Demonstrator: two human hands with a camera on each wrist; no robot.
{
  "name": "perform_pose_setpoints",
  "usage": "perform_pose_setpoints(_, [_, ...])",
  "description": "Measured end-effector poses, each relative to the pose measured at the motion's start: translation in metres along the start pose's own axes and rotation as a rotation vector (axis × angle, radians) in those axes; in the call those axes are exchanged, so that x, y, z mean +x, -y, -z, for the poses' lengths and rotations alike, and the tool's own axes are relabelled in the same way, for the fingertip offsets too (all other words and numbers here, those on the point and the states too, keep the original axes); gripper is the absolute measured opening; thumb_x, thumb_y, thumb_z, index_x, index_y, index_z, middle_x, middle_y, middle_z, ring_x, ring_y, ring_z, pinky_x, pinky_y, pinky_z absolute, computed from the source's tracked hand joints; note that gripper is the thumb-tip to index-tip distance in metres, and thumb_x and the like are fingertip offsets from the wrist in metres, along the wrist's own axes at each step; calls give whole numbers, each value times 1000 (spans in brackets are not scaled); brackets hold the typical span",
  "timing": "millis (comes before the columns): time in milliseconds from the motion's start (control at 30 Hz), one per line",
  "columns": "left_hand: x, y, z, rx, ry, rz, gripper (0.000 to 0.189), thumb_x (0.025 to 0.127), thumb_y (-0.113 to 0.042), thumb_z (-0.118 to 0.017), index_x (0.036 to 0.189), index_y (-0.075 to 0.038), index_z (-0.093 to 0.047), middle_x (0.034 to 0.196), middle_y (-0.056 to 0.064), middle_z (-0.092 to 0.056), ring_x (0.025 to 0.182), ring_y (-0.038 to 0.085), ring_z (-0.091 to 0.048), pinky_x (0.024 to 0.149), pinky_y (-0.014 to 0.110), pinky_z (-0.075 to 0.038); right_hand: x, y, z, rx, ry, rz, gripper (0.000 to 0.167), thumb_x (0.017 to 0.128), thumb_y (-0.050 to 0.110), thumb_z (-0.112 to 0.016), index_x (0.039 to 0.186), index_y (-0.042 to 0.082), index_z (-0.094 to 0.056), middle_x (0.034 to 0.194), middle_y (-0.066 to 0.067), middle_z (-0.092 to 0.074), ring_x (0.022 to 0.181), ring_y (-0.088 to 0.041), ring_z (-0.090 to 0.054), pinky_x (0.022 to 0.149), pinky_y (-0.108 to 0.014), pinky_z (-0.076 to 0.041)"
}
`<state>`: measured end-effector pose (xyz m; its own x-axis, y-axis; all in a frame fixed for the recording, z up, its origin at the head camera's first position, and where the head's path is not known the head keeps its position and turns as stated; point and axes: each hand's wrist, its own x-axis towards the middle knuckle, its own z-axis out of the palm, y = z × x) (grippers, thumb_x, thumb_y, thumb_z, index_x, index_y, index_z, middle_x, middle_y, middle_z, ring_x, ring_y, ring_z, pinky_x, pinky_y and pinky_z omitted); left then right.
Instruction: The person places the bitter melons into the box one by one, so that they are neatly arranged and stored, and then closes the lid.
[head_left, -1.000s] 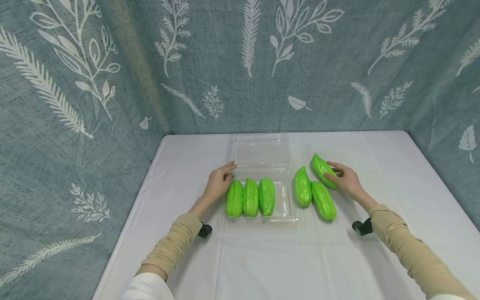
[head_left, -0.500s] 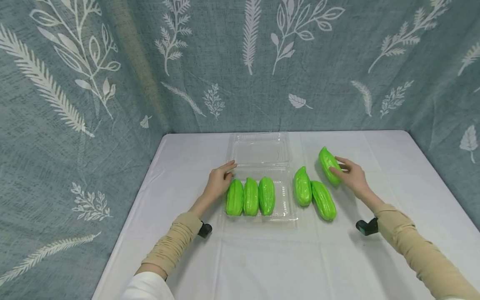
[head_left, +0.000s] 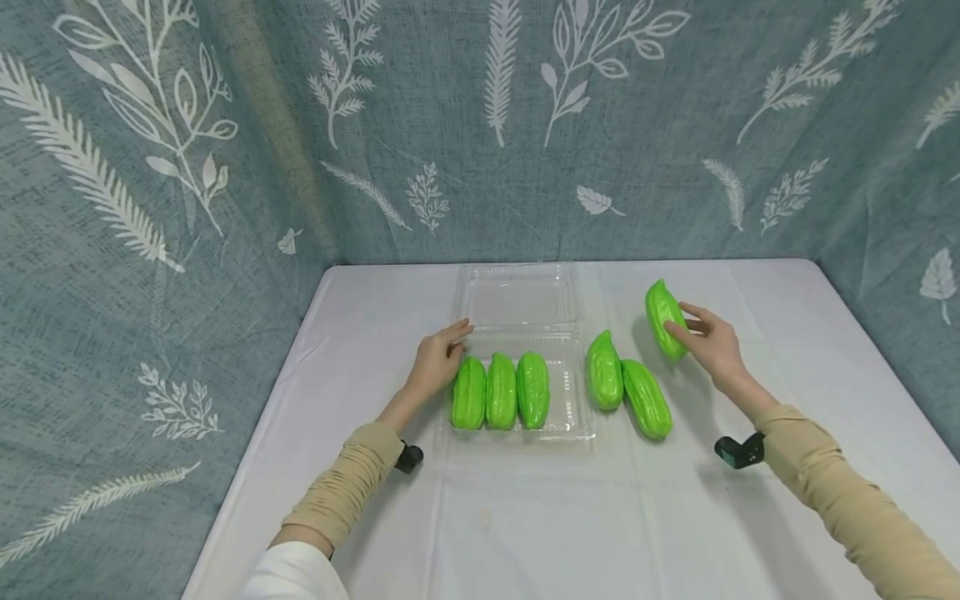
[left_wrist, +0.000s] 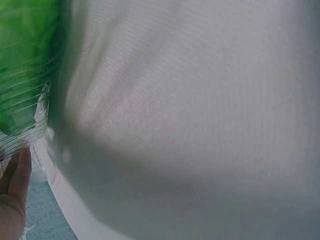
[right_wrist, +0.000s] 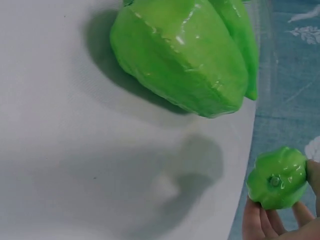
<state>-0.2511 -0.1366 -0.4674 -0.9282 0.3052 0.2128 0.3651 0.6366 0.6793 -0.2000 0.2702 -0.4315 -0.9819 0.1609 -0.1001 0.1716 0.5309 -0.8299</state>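
Note:
My right hand [head_left: 716, 348] grips a glossy green ribbed bitter melon [head_left: 664, 319], tilted above the table, thumb on one side and fingers on the other. Its blunt stem end [right_wrist: 276, 181] faces the right wrist camera. Three similar bitter melons [head_left: 502, 392] lie side by side in a clear plastic clamshell box [head_left: 572, 400], leaving its right part bare. My left hand [head_left: 433, 367] rests at the box's back left corner. The left wrist view shows straight fingers [left_wrist: 20, 175] against the ribbed plastic wall; part of that hand is out of frame.
Two more bitter melons [head_left: 647, 402] lie on the white-covered table [head_left: 525, 525] just right of the box. The clear lid [head_left: 517, 296] lies folded back behind the box. A blue-green curtain [head_left: 465, 125] hangs along the table's back edge and left side.
My right hand has raised the bitter melon, carrying it back and to the right, and it now stands more upright. My left hand and the box have stayed put.

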Motion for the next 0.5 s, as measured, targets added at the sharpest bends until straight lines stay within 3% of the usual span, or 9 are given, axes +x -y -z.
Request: perform_pose_setpoints(500, [0,-2,0,4,6,16,35,90,5,-52,124,2,-60,137,16,-53,46,5,-33,51,17,-35,-9,19,-6,89,-11,-5,72,93,43,-55,148,5,-30,143,-32,-38,128,-47,-41,100,-57,-39])
